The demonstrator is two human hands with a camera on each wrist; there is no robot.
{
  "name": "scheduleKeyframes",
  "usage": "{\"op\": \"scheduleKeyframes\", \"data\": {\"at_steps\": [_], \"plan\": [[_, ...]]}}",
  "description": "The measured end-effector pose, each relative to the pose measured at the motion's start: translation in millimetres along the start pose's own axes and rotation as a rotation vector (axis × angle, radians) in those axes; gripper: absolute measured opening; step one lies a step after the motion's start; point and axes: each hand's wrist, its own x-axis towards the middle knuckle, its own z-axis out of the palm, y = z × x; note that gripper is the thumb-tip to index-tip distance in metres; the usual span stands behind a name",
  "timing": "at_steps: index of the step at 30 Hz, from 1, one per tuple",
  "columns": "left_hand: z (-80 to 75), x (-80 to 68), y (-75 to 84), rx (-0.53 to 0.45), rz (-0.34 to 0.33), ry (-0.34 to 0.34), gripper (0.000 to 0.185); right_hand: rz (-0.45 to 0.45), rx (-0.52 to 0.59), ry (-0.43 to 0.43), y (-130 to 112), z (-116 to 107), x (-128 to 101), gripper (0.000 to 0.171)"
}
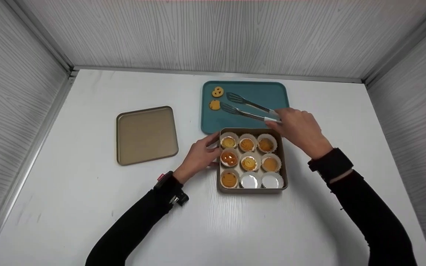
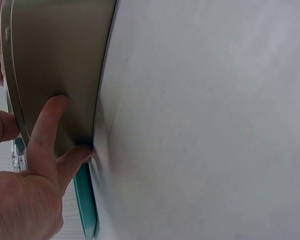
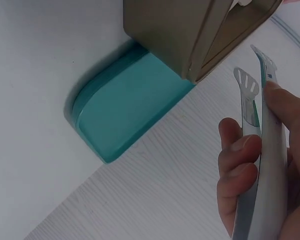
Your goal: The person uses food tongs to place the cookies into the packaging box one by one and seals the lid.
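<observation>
My left hand (image 1: 198, 155) has its fingertips against the left wall of a brown metal tin (image 1: 252, 191). In the left wrist view two fingers (image 2: 52, 112) lie on that wall and another fingertip is at its rim. White paper cups in the tin hold several cookies (image 1: 229, 158), and the two front cups (image 1: 250, 181) toward the right are bare. My right hand (image 1: 301, 129) grips the white handles of metal tongs (image 1: 252, 115). Their slotted tips are apart over a teal tray (image 1: 277, 92), where one tip comes close to a round cookie (image 1: 215, 105). A pretzel-shaped cookie (image 1: 217, 92) lies behind it.
A shallow brown lid or tray (image 1: 146, 135) lies on the white table (image 1: 183, 229) to the left. The tin stands directly in front of the teal tray and overlaps its front edge in the head view. Grey wood-patterned walls (image 1: 216, 37) enclose the back and sides.
</observation>
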Motion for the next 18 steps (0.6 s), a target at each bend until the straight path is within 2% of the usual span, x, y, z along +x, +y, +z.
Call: {"op": "scheduleKeyframes", "data": {"at_steps": [9,18], "plan": [[-0.8,0.6,-1.7,0.022,0.009,0.002,0.066,0.017,-0.029,-0.063,-6.8,10.4,25.3,0.040],[-1.2,0.3,-1.9,0.033,0.024,0.001,0.067,0.026,-0.055,-0.071,-11.5,19.2,42.1,0.045]]}}
